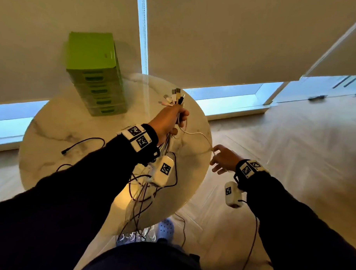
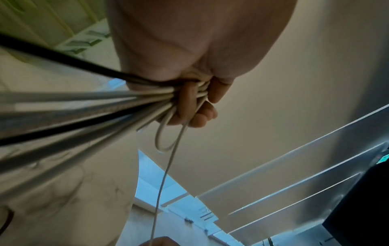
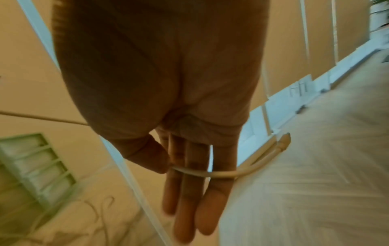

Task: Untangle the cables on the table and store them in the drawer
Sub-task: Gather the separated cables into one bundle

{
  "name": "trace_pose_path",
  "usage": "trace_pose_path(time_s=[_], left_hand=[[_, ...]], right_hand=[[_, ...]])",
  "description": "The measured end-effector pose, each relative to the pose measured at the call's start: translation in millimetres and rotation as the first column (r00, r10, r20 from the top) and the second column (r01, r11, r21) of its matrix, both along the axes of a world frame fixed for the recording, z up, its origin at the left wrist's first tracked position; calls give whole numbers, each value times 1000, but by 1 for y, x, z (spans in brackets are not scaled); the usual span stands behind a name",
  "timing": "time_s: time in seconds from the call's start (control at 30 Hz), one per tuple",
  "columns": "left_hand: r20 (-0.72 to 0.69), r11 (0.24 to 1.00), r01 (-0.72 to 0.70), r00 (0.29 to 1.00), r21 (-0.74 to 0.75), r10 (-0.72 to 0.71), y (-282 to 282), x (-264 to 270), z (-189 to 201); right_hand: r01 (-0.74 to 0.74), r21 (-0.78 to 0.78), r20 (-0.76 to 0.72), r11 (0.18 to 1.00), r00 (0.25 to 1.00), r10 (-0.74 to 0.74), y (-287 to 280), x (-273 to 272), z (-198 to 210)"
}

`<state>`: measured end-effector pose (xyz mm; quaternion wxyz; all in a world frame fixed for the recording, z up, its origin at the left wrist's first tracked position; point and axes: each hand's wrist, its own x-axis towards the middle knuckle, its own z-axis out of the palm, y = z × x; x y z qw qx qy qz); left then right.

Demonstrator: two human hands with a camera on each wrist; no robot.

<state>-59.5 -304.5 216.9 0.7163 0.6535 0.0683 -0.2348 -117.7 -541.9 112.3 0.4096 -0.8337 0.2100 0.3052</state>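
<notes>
My left hand is raised over the round marble table and grips a bundle of cables in its fist, fingers curled round it. The plug ends stick up above the fist; the rest hangs down over the table's near edge toward the floor. One white cable runs from that fist to my right hand, off the table's right edge. There the thumb pinches the white cable against straight fingers, its plug end free beyond them.
A tall green drawer unit stands at the back left of the table, drawers closed. A loose black cable lies on the table's left half. Window blinds hang behind the table. Wooden floor lies to the right, with cable ends by my feet.
</notes>
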Motion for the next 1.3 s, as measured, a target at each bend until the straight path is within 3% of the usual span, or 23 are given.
trace_pose_path(time_s=[0.07, 0.13, 0.23, 0.3, 0.37, 0.5, 0.6, 0.7, 0.73, 0.77, 0.83, 0.93, 1.0, 1.13, 1.2, 1.3], left_hand=[[-26, 998, 48, 999, 28, -47, -12, -6, -8], [-33, 995, 91, 995, 44, -90, -23, -11, -14], [-2, 985, 152, 988, 84, -152, -34, -16, -18], [51, 972, 177, 981, 157, -187, -35, -13, -21], [85, 967, 150, 982, 207, -170, -27, -7, -23], [61, 989, 12, 998, 149, -22, -1, 7, -28], [45, 994, -60, 997, 90, 56, 12, 10, -29], [35, 997, -74, 997, 17, 74, 17, 8, -29], [33, 997, -75, 997, -5, 75, 18, 7, -29], [32, 997, -68, 997, -23, 69, 18, 6, -29], [32, 997, -52, 998, -56, 54, 18, 6, -29], [41, 997, -33, 999, -74, 36, 18, 6, -29], [51, 997, -13, 999, -76, 17, 19, 6, -29], [117, 999, -27, 993, 27, 24, 29, 9, -32], [150, 990, -66, 988, 124, 47, 37, 13, -35], [136, 980, -110, 987, 167, 88, 47, 17, -41]], right_hand=[[-154, -186, 107, 970, 979, 175, -3, -12, -6], [-231, -201, 288, 952, 915, 283, 14, -17, 2], [-283, 5, 429, 959, 867, 254, 47, -16, 21], [-272, 52, 479, 961, 851, 215, 60, -13, 25], [-228, 26, 540, 973, 822, 178, 63, -13, 29], [-138, -117, 603, 984, 777, 180, 36, -14, 28], [-217, -345, 424, 913, 832, 358, -3, -16, -3], [-471, -485, -133, 737, 873, 470, -17, -19, -29], [-513, -488, -258, 707, 858, 444, -13, -19, -30], [-498, -490, -278, 715, 867, 413, -8, -19, -29], [-393, -461, -51, 796, 907, 418, 12, -12, -19], [-379, -201, 373, 903, 823, 428, 56, 1, 2], [-449, -85, 472, 890, 768, 432, 83, 8, 17], [-533, -149, 625, 833, 602, 497, 109, 14, 34], [-458, -140, 723, 878, 558, 406, 108, 13, 36], [-230, -48, 782, 972, 597, 180, 91, 12, 36]])
